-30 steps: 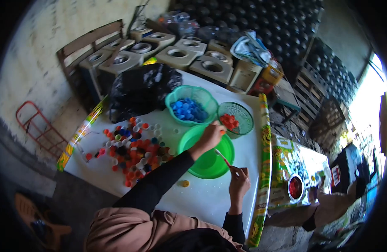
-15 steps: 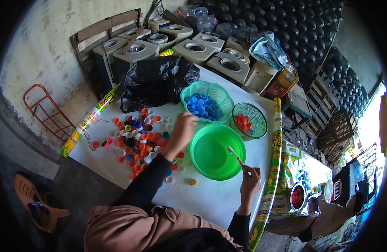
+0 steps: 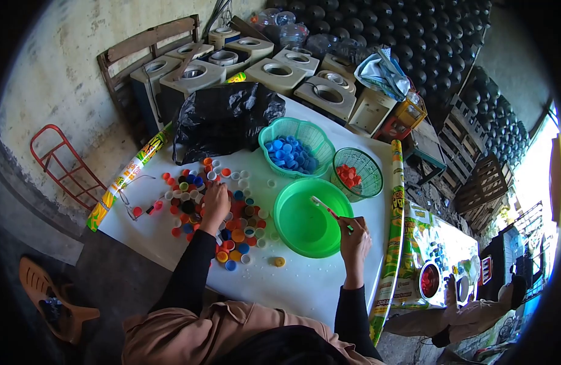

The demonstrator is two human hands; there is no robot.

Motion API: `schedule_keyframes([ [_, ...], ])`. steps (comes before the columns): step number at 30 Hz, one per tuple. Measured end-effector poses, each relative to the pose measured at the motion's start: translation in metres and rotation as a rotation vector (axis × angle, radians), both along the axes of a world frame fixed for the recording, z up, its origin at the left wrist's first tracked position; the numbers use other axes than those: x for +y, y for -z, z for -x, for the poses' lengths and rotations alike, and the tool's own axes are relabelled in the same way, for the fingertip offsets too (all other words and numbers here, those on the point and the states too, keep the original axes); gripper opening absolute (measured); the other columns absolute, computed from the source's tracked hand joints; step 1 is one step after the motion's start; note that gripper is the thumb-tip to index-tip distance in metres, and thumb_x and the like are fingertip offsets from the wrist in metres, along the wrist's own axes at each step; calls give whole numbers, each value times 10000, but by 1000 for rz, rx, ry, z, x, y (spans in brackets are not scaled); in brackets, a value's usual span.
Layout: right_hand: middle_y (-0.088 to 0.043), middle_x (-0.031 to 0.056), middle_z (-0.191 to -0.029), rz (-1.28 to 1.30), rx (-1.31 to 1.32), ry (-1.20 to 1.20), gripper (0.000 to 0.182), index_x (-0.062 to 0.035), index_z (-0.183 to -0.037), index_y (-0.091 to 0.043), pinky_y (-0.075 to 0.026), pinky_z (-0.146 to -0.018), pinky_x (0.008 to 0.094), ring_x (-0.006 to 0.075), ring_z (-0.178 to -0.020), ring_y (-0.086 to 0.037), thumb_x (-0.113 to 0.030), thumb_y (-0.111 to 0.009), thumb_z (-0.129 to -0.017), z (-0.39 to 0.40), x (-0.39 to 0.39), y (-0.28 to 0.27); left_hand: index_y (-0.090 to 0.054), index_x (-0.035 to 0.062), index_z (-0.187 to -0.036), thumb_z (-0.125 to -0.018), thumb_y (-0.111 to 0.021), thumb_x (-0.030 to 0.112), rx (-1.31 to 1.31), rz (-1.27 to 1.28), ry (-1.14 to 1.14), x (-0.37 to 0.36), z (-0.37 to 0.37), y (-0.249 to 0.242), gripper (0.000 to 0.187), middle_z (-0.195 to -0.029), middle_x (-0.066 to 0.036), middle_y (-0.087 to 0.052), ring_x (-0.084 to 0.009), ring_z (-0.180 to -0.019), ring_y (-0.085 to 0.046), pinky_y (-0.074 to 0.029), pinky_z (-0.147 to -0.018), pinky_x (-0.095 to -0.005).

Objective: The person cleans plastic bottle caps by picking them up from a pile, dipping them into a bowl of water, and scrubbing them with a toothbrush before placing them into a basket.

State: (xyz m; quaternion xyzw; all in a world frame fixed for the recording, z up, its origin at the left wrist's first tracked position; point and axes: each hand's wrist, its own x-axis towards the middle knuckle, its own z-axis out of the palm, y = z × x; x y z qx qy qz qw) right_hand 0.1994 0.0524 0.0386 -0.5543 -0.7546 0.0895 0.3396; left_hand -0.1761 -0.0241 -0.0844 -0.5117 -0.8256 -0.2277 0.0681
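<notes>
1. From far off, I'm seeing my left hand [image 3: 216,202] sitting among bottle caps [image 3: 237,236]; I can't tell if it's pinching one.
2. My right hand [image 3: 355,239] is gripping a toothbrush [image 3: 325,207] over the green bowl [image 3: 297,226], well apart.
3. I'm guessing a soft pinch and steady toothbrush are helping.

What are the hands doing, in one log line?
left hand: at mixed caps | right hand: holds brush over green basin

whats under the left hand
Mixed plastic caps show on both sides of the left hand; whatever lies directly beneath its palm is covered.
</notes>
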Motion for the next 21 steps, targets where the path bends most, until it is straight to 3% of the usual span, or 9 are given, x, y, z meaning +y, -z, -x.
schedule_keyframes([
  [4, -676, 39, -905, -5, -65, -44, 134, -158, -947, -789, -505, -694, 388, 258, -778, -679, -245, -769, -847, -3, -7, 2, -615, -40, -981, -765, -754, 90, 84, -213, 15, 5, -1, -14, 288, -984, -220, -645, -403, -945, -616, -501, -860, -477],
  [8, -660, 34, -876, -81, -200, -155, 112, -167, -918, -792, -512, -716, 367, 231, -802, -651, -178, -751, -814, -13, -7, 18, -590, 10, -981, -763, -771, 115, -82, -236, -9, 10, -21, -53, 302, -935, -197, -648, -388, -925, -622, -500, -837, -474],
  [13, -658, 35, -859, -82, -133, -46, 108, -151, -905, -790, -507, -700, 371, 238, -804, -662, -152, -783, -797, -15, -13, 10, -596, 19, -959, -746, -775, 109, -113, -168, 94, 14, -59, -84, 292, -937, -148, -681, -353, -922, -652, -515, -815, -455],
  [17, -661, 30, -864, -36, -56, 23, 109, -150, -917, -788, -502, -689, 364, 235, -782, -665, -161, -781, -809, -26, -21, 10, -635, 13, -932, -740, -772, 95, -77, -154, 127, 14, -48, -53, 249, -884, -139, -696, -351, -906, -667, -533, -822, -441],
  [21, -673, 23, -889, -59, -72, 28, 102, -157, -934, -785, -501, -681, 367, 232, -770, -669, -175, -770, -834, -34, -27, 23, -661, 7, -981, -745, -790, 91, -420, -169, 221, 8, -66, -81, 282, -909, -143, -713, -287, -872, -703, -560, -790, -385],
])
